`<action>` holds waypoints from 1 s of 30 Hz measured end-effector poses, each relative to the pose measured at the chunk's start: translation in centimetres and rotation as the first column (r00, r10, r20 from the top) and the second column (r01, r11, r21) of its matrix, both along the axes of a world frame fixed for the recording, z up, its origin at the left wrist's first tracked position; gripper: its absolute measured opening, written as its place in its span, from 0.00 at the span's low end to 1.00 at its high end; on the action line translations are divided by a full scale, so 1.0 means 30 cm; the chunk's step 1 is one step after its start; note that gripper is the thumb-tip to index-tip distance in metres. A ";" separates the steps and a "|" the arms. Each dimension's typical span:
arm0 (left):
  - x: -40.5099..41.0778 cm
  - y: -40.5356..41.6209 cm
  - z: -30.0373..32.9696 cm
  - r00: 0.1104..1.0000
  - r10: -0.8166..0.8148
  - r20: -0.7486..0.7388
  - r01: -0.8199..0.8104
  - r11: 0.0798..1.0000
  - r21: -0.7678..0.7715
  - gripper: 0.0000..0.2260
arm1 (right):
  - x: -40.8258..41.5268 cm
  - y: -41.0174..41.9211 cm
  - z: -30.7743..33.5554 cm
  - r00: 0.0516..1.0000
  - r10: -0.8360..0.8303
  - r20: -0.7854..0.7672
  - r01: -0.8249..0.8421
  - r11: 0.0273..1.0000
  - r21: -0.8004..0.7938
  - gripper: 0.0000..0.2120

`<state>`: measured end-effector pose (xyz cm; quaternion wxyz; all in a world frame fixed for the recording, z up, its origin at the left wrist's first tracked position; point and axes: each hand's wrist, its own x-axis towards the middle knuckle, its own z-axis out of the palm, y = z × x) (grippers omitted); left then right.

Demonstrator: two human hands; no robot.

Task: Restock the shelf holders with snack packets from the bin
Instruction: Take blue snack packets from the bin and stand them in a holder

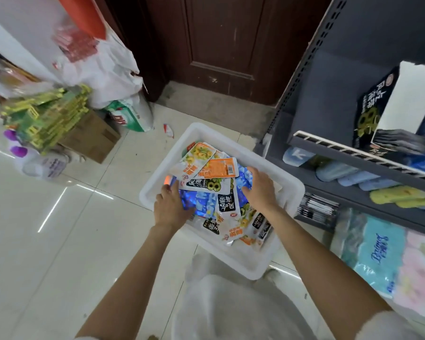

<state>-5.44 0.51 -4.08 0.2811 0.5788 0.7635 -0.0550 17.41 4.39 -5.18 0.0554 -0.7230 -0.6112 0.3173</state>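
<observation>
A white plastic bin (290, 186) stands on the floor, holding several snack packets: orange ones (220, 168), black-and-white ones (207, 184) and blue ones (201, 201). My left hand (171, 208) reaches into the bin's left side, its fingers down among the blue packets. On the right side of the pile my right hand (259, 188) rests on the packets with fingers bent over them. Whether either hand grips a packet is hidden. At the upper right, a shelf holder (375, 106) contains black packets.
A dark metal shelf unit (353, 165) rises on the right with sponges, slippers and tissue packs (375, 256). A dark wooden door (221, 45) is behind the bin. To the left sit cardboard boxes, green-yellow packets (47, 114), plastic bags and purple-capped bottles on the tiled floor.
</observation>
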 end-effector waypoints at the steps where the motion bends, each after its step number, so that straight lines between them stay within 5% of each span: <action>1: -0.002 0.000 -0.008 1.000 -0.010 -0.004 0.010 1.000 0.001 0.40 | -0.008 0.003 -0.005 0.999 0.002 0.039 -0.003 1.000 0.014 0.28; 8: -0.038 0.027 -0.049 0.998 -0.056 0.025 0.052 0.991 0.123 0.37 | 0.002 -0.024 0.030 0.970 -0.238 -0.057 0.240 0.970 0.032 0.19; 13: -0.032 0.027 -0.040 0.998 -0.009 0.059 0.000 0.988 0.157 0.39 | 0.100 -0.092 0.188 0.893 -0.422 -0.160 0.447 0.874 0.192 0.14; 15: -0.033 0.021 -0.033 0.996 0.023 0.088 -0.035 0.990 0.139 0.42 | 0.120 -0.126 0.245 0.792 -0.464 -0.397 0.562 0.809 0.176 0.14; 17: -0.036 0.017 -0.037 0.986 0.049 0.161 -0.068 0.991 0.113 0.43 | 0.120 -0.150 0.274 0.577 -0.439 -0.689 0.652 0.756 0.064 0.19; 19: -0.032 0.008 -0.041 0.967 0.063 0.247 -0.092 0.990 0.110 0.40 | 0.103 -0.168 0.259 0.472 -0.452 -0.757 0.663 0.748 -0.033 0.23; 21: -0.028 -0.002 -0.039 0.953 0.082 0.293 -0.121 0.986 0.117 0.33 | 0.068 -0.180 0.202 0.546 -0.469 -0.694 0.608 0.792 -0.058 0.22; 23: -0.020 -0.008 -0.022 0.946 0.116 0.303 -0.153 0.983 0.100 0.28 | 0.027 -0.185 0.132 0.747 -0.441 -0.497 0.482 0.875 -0.053 0.22; 25: -0.014 -0.018 -0.007 0.934 0.142 0.329 -0.181 0.979 0.091 0.26 | -0.005 -0.194 0.062 0.949 -0.245 -0.199 0.241 0.970 -0.043 0.22; 27: -0.017 -0.029 0.007 0.912 0.170 0.373 -0.213 0.974 0.077 0.26 | -0.030 -0.202 0.030 0.999 -0.035 -0.019 0.035 0.999 0.017 0.20; 30: -0.021 -0.036 0.025 0.882 0.230 0.411 -0.257 0.966 0.010 0.28 | -0.050 -0.156 0.038 0.997 0.055 -0.049 -0.050 0.992 0.113 0.19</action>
